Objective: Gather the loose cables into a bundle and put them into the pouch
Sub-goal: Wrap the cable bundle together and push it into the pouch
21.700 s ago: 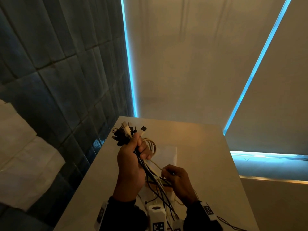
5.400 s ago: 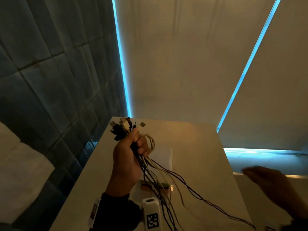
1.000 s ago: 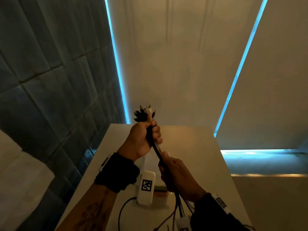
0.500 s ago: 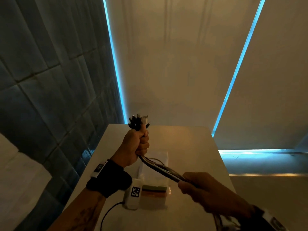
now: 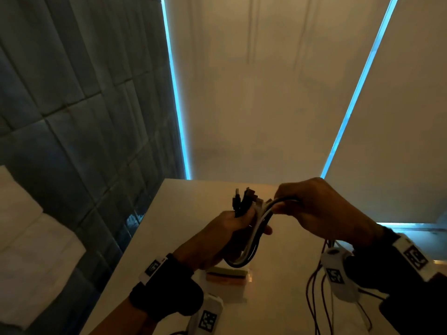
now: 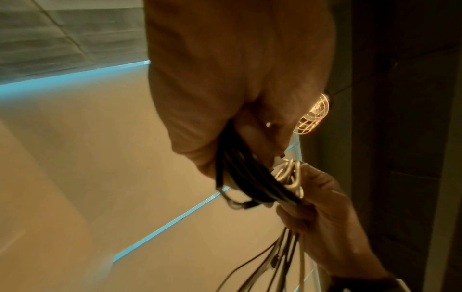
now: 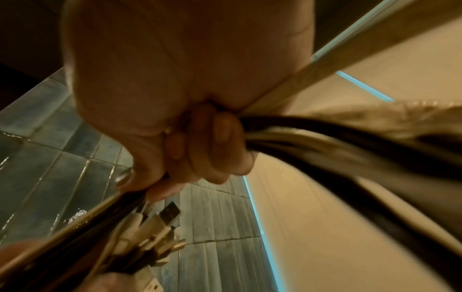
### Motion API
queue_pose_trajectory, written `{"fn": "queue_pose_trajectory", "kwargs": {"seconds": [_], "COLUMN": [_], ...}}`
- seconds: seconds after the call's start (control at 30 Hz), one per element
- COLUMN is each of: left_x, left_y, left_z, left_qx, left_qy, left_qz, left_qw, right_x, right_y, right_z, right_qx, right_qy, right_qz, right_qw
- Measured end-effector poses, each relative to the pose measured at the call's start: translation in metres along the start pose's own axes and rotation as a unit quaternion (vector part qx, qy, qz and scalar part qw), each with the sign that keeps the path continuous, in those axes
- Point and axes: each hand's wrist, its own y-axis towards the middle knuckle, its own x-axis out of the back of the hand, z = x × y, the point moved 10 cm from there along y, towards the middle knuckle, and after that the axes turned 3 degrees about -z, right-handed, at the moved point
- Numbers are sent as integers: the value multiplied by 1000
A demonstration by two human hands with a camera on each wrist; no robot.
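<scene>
cables folded into a loop above the table, pouch waiting underneath

in the lower middle of the head view the left hand (image 5: 219, 240) is clamped around the cables (image 5: 252, 234), plug ends sticking up out of the fist. the right hand (image 5: 319, 211) has its fingers curled round the same cables just to the right, bending them over so a loop hangs below the left fist. the loose tails (image 5: 314, 293) drop from the right hand toward the lower right of the frame and trail off the bottom edge.

the pouch (image 5: 227, 276) lies flat on the table (image 5: 183, 213), directly below the loop, partly hidden by the left hand. whether its mouth is open cannot be told.

risks from here, as i judge them: the tails are long and ungathered, so they could snag on the wrist gear or drag on the table edge as the next fold comes round. the cables look springy, and a slack grip by either hand would likely let the loop spring open and the plugs (image 7: 165, 223) fan apart. a thick coil may also not pass a flat pouch mouth with both hands busy.

the table is pale and smooth, lit warm. at the left of the frame is a dark tiled wall (image 5: 72, 105); behind the table are pale blinds (image 5: 254, 93) edged by blue light strips (image 5: 176, 93).
</scene>
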Motion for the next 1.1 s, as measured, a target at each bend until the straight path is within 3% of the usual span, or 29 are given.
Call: {"fn": "queue_pose_trajectory", "kwargs": {"seconds": [0.13, 0.3, 0.53, 0.67, 0.77, 0.97, 1.03, 1.1], "left_x": [-8, -2, -3, -14, -29, -24, -14, 2], "left_y": [-7, -3, -2, 0, 0, -3, -4, -1], "left_z": [1, 6, 0, 6, 13, 30, 32, 31], "left_qx": [2, -2, -8, 9, 40, 80, 74, 58], "left_qy": [-23, 94, 154, -1, -103, -108, -139, -195], "left_qz": [60, -7, -6, 25, 53, -6, -27, -58], "left_qw": [998, 996, 988, 1000, 992, 991, 987, 977], "right_x": [-9, -17, -21, -20, -19, -30, -33, -40], "right_y": [11, 19, 20, 19, 18, 2, -7, -23], "right_z": [-5, -8, -12, -14, -19, -26, -35, -53], "right_qx": [4, 6, 3, -3, -5, -31, -77, -157], "right_qy": [6, 9, 6, -2, -8, 63, 105, 202], "right_qz": [15, 28, 48, 53, 49, 69, 74, 83], "right_qw": [1000, 1000, 999, 999, 999, 995, 989, 963]}}
